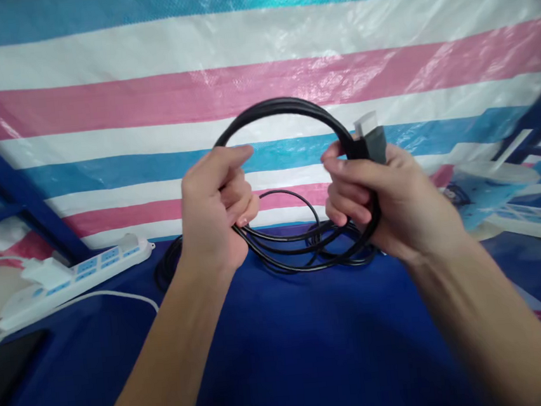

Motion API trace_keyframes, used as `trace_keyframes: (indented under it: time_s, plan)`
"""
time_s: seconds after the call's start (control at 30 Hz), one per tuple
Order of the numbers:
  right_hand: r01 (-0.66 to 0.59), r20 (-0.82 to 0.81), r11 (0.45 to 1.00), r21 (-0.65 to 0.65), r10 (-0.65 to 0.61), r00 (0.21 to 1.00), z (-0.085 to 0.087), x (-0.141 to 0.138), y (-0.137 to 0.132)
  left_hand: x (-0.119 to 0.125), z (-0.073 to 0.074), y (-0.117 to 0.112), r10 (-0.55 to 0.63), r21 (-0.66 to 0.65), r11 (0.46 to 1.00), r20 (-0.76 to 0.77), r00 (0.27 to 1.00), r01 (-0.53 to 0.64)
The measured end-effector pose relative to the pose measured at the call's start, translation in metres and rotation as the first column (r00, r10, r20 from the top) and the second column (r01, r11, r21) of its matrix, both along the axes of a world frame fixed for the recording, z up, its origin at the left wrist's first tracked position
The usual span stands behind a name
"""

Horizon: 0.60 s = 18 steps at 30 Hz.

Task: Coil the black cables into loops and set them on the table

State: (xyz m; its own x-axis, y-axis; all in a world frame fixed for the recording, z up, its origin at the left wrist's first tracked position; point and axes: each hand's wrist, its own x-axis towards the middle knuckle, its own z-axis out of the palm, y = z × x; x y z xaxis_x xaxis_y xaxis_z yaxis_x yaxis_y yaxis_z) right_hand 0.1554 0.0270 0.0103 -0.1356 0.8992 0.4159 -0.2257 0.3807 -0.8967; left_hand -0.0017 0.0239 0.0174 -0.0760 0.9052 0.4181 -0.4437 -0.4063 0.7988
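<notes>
A black cable [285,106], wound into a loop of several strands, is held up between both hands above the blue tabletop. My left hand [217,202] is closed around the loop's left side, its thumb lying over the curled fingers. On the right side, my right hand [380,199] grips the strands together with the cable's end. A black connector [376,145] with a pale, clear-looking cap [365,123] sticks up above that hand's thumb. Behind and below the loop, more black cable [322,242] lies coiled on the table; how the two join cannot be made out.
At the left are a white power strip [100,270] with a plugged-in white adapter [45,272], a white cord [111,293] and a dark flat object [13,365]. A bluish container [489,191] stands at the right. Striped sheeting [255,38] hangs behind the blue table [313,352].
</notes>
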Motion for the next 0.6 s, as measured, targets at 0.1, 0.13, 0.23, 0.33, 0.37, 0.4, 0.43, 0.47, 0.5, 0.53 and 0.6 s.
trace_keyframes:
  time_s: [0.1, 0.13, 0.23, 0.33, 0.37, 0.4, 0.43, 0.47, 0.5, 0.53, 0.6]
  plan:
    - [-0.006, 0.246, 0.999, -0.040, 0.015, 0.969, 0.001, 0.007, 0.002, -0.005, -0.002, 0.003, -0.091, -0.063, 0.995, -0.212, 0.973, 0.079]
    - [-0.006, 0.334, 0.998, -0.057, 0.024, 0.942, 0.002, 0.011, 0.002, -0.008, -0.002, 0.003, -0.133, -0.101, 0.989, -0.312, 0.941, 0.106]
    - [0.004, 0.559, 1.000, 0.018, -0.013, 0.829, 0.004, 0.020, 0.002, -0.015, -0.002, 0.001, -0.244, -0.208, 0.966, -0.528, 0.814, 0.154]
    - [-0.007, 0.672, 0.986, 0.166, -0.108, 0.733, 0.006, 0.019, -0.002, -0.013, -0.004, -0.002, -0.282, -0.243, 0.958, -0.678, 0.679, 0.155]
    - [-0.018, 0.675, 0.982, 0.185, -0.114, 0.729, 0.006, 0.017, -0.003, -0.012, -0.006, -0.002, -0.261, -0.224, 0.964, -0.713, 0.651, 0.142]
    - [-0.022, 0.662, 0.981, 0.195, -0.115, 0.740, 0.006, 0.014, -0.005, -0.010, -0.007, -0.001, -0.232, -0.193, 0.972, -0.735, 0.637, 0.131]
    - [-0.012, 0.636, 0.979, 0.205, -0.123, 0.762, 0.005, 0.011, -0.006, -0.009, -0.008, 0.000, -0.202, -0.155, 0.979, -0.740, 0.641, 0.130]
    - [0.008, 0.600, 0.976, 0.219, -0.141, 0.787, 0.005, 0.009, -0.006, -0.010, -0.009, 0.002, -0.176, -0.116, 0.984, -0.731, 0.659, 0.134]
    - [0.036, 0.557, 0.972, 0.233, -0.164, 0.814, 0.004, 0.007, -0.006, -0.011, -0.010, 0.004, -0.163, -0.082, 0.985, -0.710, 0.686, 0.148]
    - [0.066, 0.506, 0.969, 0.238, -0.182, 0.843, 0.003, 0.007, -0.005, -0.013, -0.010, 0.006, -0.162, -0.059, 0.984, -0.684, 0.712, 0.168]
    - [0.113, 0.383, 0.968, 0.223, -0.194, 0.903, 0.002, 0.007, -0.003, -0.017, -0.009, 0.009, -0.183, -0.028, 0.976, -0.637, 0.749, 0.215]
